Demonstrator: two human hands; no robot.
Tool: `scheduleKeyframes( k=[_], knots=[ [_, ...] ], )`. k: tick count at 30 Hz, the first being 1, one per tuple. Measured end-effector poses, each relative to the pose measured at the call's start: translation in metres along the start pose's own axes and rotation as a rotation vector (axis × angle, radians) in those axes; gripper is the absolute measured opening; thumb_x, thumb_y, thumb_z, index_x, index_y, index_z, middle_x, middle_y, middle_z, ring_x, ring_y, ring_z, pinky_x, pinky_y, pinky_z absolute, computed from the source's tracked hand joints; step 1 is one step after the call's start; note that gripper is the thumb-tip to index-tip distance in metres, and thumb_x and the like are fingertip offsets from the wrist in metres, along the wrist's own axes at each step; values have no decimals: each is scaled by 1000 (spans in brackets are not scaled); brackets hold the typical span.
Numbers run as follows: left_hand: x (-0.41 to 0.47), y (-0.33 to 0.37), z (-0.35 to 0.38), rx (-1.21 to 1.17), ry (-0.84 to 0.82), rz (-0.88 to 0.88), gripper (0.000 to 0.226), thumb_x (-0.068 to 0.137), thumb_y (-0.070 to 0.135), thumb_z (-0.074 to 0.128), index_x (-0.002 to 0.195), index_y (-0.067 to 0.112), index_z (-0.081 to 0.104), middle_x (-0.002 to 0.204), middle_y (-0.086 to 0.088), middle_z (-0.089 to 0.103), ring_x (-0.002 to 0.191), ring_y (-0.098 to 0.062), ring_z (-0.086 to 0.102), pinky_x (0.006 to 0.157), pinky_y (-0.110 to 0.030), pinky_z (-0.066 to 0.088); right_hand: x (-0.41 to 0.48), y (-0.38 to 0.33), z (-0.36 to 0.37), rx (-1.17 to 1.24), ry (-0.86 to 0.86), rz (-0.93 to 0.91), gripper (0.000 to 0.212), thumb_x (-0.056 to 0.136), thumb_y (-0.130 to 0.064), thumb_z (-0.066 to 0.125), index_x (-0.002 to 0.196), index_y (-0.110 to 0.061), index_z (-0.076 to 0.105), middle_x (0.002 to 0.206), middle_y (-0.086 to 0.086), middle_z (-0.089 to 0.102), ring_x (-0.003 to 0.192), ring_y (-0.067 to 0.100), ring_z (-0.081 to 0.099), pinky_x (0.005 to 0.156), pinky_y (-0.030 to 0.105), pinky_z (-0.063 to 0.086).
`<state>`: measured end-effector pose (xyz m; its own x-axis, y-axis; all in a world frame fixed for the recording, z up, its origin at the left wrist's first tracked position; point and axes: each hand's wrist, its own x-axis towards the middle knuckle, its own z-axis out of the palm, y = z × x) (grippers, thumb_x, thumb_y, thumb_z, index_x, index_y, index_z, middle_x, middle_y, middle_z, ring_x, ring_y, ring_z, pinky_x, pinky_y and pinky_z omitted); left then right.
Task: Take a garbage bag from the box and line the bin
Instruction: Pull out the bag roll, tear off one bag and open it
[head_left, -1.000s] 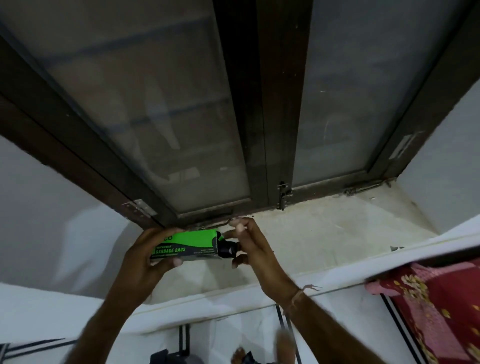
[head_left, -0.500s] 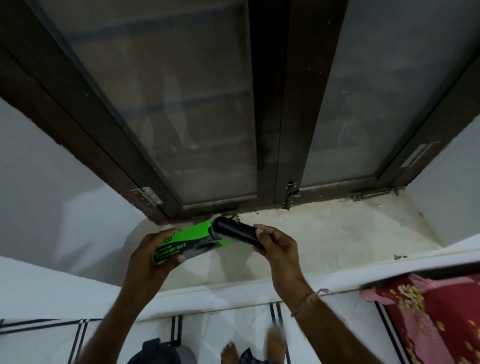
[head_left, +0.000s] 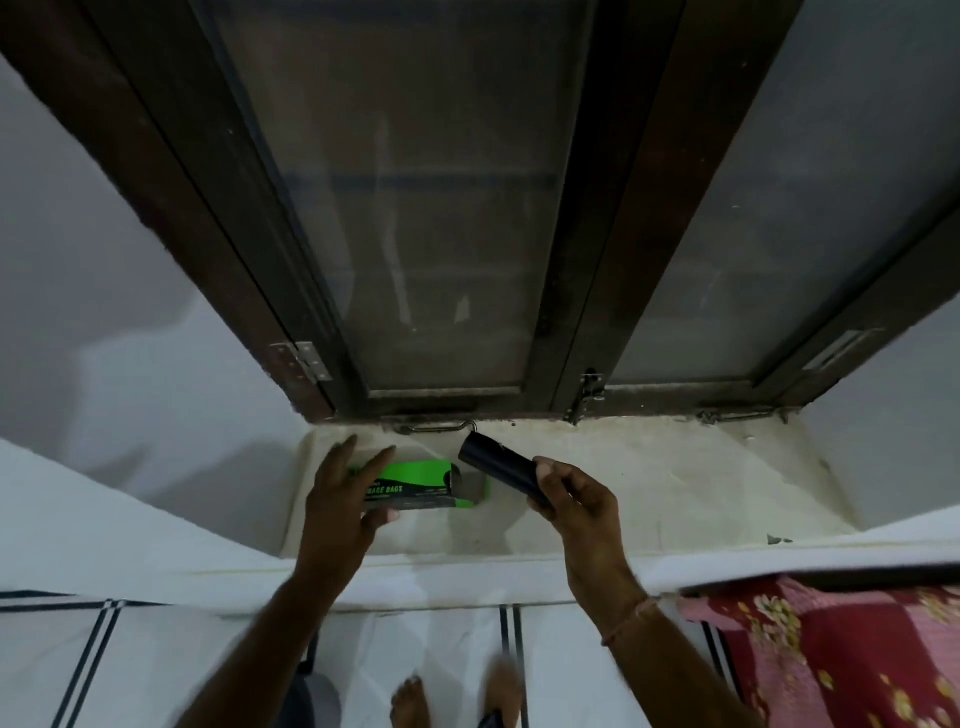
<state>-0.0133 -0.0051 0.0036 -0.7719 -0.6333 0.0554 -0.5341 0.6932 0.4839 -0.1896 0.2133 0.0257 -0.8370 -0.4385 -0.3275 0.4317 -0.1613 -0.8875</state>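
Now right hand (head_left: 582, 499) fingers (head_left: 551, 475) grip the black roll (head_left: 501, 465).

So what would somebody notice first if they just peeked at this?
Probably the bright green cardboard garbage-bag box lying on the pale stone window sill, under the left hand. Next, the black plastic roll of bags held in the right hand, just right of the box's open end. Behind stands a big dark wooden window.
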Motion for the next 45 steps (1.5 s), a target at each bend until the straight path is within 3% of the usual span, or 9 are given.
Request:
scheduleKeyframes(
  k=[3,6,11,16,25,31,34,39,45],
  knots=[
    [-14,37,-10,0,224,-34,73,79,35,85,141,11,56,139,-16,54,126,-33,49,93,-43,50,-8,-7,6,-12,-59,-19,21,96,-6,65,112,4,73,105,12,76,99,20,71,84,31,60],
    [-31,95,-19,-722,152,-282,43,91,42,67,126,18,61,116,0,69,110,-21,66,78,-17,53,-20,-12,23,-2,-139,-8,26,96,-6,65,118,6,71,113,20,76,102,24,73,88,33,60],
    [-31,122,-25,-1359,39,-473,32,98,33,60,124,16,67,119,-6,76,115,-21,71,96,-40,55,-43,-17,50,-157,-309,24,22,93,-9,71,115,-4,73,109,14,77,104,32,73,88,39,61],
    [-38,105,-35,-1490,-89,-549,40,92,27,64,128,10,67,124,-12,74,121,-28,68,98,-44,55,-52,-17,65,-227,-309,73,16,88,-22,77,93,-8,78,96,25,75,81,23,69,68,30,55],
    [-65,86,-47,-1635,-219,-608,58,104,53,37,145,16,55,137,-14,68,126,-32,65,90,-37,59,-71,-9,84,-214,-179,243,26,105,-15,55,80,-18,61,70,-6,71,64,9,62,54,22,51],
    [-83,65,-64,-1561,-257,-539,52,97,46,57,133,9,64,101,-15,73,80,-23,68,68,-33,57,-100,-12,109,-3,-227,246,31,106,-30,49,115,-6,66,112,13,76,100,24,74,75,31,63],
    [-96,50,-72,-1512,-299,-495,45,102,39,53,134,8,62,112,-18,74,92,-27,72,73,-35,57,-120,-3,116,-167,-315,103,57,93,-54,55,125,-9,68,120,11,76,111,26,73,87,35,59],
    [-113,41,-85,-1549,-376,-506,42,104,36,49,136,11,62,127,-16,73,117,-33,70,96,-45,56,-140,19,124,-374,-235,-89,46,83,-41,77,98,2,72,88,20,72,82,31,68,76,37,52],
    [-125,33,-86,-1610,-511,-608,55,104,50,43,135,11,65,132,-16,70,123,-31,67,109,-45,48,-150,18,119,-250,-29,108,28,106,-22,54,94,0,67,86,10,73,81,21,69,67,31,61]
  ],
)
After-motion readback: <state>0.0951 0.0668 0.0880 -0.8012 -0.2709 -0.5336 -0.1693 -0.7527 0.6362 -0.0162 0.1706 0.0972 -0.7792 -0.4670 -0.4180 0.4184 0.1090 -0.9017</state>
